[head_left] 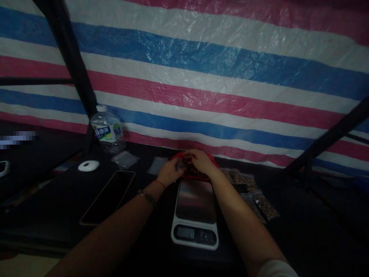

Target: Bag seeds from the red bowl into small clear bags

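Observation:
A red container (pixel 212 158) with dark brown bits (pixel 193 170) in it stands just behind a white kitchen scale (pixel 196 204). At its left side my left hand (pixel 169 171) is closed on a small clear plastic bag (pixel 180 166). My right hand (pixel 201 161) reaches over the bits, its fingers bent inward near the bag. Whatever those fingers pinch is too small and dark to make out. The scale's metal plate is bare, and its display is lit with digits.
Several filled bags (pixel 265 206) of brown bits lie right of the scale. Flat clear bags (pixel 124 159) lie to the left, near a big plastic bottle (pixel 108 130), a white oval object (pixel 88 166) and a phone (pixel 108 198). Striped sheeting (pixel 201 77) hangs behind.

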Demonstrator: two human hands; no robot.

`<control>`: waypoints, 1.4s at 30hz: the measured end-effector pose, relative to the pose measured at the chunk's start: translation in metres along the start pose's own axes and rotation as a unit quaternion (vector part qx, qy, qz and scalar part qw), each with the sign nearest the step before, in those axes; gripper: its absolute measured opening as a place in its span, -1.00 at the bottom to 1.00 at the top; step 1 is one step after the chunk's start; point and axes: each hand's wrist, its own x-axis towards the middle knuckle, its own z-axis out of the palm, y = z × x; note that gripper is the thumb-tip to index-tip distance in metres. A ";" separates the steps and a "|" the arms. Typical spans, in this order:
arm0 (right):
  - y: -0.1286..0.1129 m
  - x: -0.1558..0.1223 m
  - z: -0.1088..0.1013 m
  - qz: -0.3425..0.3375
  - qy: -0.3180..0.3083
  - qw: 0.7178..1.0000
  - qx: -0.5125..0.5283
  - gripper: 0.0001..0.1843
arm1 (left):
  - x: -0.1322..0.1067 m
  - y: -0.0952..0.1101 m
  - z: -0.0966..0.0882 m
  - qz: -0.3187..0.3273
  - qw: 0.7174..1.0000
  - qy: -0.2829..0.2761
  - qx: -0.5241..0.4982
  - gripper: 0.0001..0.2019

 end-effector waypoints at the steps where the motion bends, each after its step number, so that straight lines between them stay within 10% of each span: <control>1: -0.001 0.000 -0.003 0.006 0.008 1.000 -0.019 -0.50 | 0.000 0.001 0.000 -0.002 1.000 0.006 -0.006 -0.60; 13: 0.009 -0.007 -0.001 0.063 -0.215 0.939 -0.260 -0.73 | -0.005 0.004 -0.009 -0.034 0.992 0.118 -0.014 -0.63; 24: 0.016 -0.003 0.000 0.093 -0.156 0.942 -0.283 -0.69 | -0.005 0.005 -0.011 -0.027 0.995 0.092 -0.031 -0.63; 33: 0.015 0.002 -0.014 0.026 -0.005 0.988 -0.149 -0.72 | -0.003 0.002 -0.004 -0.004 1.000 0.000 0.017 -0.60; 42: 0.004 0.004 -0.001 -0.094 -0.021 0.990 -0.107 -0.75 | -0.001 0.008 -0.004 0.000 0.999 -0.026 0.035 -0.65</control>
